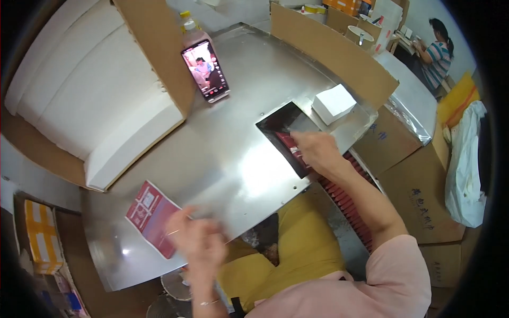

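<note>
My right hand is over a dark rectangular opening in the metal tabletop, its fingers curled. A red printed packet lies in the opening beside those fingers; whether they grip it is hidden. My left hand, smeared by motion, is over the near-left part of the table. Beside it a flat red and pinkish-purple printed packet lies on the table, its right edge close to or under the blurred fingers. I cannot make out anything held in the left hand.
A lit phone leans on a bottle at the back. An open carton with stacked white material stands left. A white block sits right of the opening; red packets line up below. Cartons crowd the right; another person sits beyond.
</note>
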A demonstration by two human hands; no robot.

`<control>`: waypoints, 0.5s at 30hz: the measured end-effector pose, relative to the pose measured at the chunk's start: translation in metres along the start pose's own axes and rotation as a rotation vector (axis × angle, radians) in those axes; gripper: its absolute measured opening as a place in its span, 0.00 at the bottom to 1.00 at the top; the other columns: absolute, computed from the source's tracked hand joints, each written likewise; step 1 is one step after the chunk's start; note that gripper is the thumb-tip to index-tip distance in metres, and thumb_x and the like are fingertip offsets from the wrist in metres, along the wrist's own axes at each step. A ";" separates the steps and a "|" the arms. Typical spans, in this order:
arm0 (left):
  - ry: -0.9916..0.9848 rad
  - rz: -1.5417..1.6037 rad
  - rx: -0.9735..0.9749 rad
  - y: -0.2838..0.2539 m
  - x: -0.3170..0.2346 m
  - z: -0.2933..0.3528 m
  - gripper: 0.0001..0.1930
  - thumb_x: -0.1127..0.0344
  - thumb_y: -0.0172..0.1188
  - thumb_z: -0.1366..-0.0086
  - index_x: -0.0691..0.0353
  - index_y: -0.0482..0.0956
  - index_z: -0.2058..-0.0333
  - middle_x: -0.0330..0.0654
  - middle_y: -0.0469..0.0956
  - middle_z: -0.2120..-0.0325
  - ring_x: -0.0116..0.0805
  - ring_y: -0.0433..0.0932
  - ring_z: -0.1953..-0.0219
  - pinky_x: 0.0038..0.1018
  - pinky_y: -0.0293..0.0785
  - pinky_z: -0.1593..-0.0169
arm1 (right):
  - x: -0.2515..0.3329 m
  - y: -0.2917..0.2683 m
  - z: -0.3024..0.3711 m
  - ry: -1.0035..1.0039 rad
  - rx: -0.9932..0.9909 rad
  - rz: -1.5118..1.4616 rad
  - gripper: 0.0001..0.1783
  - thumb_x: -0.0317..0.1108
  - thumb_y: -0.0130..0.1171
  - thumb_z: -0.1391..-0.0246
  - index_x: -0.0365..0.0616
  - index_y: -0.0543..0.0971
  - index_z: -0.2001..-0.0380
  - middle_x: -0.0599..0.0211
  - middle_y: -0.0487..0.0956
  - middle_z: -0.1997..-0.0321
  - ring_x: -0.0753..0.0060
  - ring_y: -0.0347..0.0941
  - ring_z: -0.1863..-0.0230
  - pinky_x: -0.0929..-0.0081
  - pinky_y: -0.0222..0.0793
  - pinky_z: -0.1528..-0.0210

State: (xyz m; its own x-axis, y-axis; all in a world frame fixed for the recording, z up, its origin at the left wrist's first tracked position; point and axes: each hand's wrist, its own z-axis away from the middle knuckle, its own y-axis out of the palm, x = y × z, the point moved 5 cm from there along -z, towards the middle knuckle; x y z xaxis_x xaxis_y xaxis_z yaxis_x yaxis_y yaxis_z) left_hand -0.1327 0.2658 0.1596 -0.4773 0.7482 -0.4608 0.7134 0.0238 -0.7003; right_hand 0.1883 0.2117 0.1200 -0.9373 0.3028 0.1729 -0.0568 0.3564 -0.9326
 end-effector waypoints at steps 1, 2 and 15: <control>-0.132 -0.002 -0.101 -0.020 0.021 0.008 0.11 0.81 0.56 0.56 0.60 0.74 0.71 0.52 0.72 0.52 0.52 0.70 0.49 0.45 0.65 0.45 | -0.003 -0.027 0.009 -0.051 -0.330 -0.099 0.10 0.30 0.58 0.47 0.38 0.81 0.63 0.52 0.82 0.71 0.48 0.80 0.68 0.53 0.74 0.63; -0.163 -0.181 -0.143 -0.041 0.048 0.016 0.14 0.79 0.56 0.57 0.61 0.74 0.67 0.55 0.69 0.48 0.55 0.67 0.45 0.49 0.60 0.39 | -0.012 -0.048 0.010 -0.123 -0.517 0.074 0.13 0.35 0.60 0.45 0.40 0.80 0.59 0.59 0.81 0.67 0.55 0.78 0.63 0.58 0.70 0.60; -0.114 -0.244 0.503 0.031 -0.002 -0.027 0.18 0.78 0.58 0.46 0.64 0.75 0.54 0.51 0.76 0.62 0.52 0.73 0.54 0.50 0.63 0.45 | -0.092 -0.036 -0.005 0.047 -0.587 0.074 0.15 0.36 0.59 0.42 0.38 0.82 0.78 0.57 0.75 0.73 0.54 0.72 0.63 0.56 0.68 0.59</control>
State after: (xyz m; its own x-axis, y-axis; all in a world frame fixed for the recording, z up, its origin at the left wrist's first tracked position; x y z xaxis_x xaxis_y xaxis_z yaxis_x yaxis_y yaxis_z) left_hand -0.0956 0.2833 0.1536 -0.6698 0.6837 -0.2895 0.2568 -0.1525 -0.9544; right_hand 0.2781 0.1753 0.1393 -0.9147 0.3790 0.1405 0.2199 0.7583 -0.6138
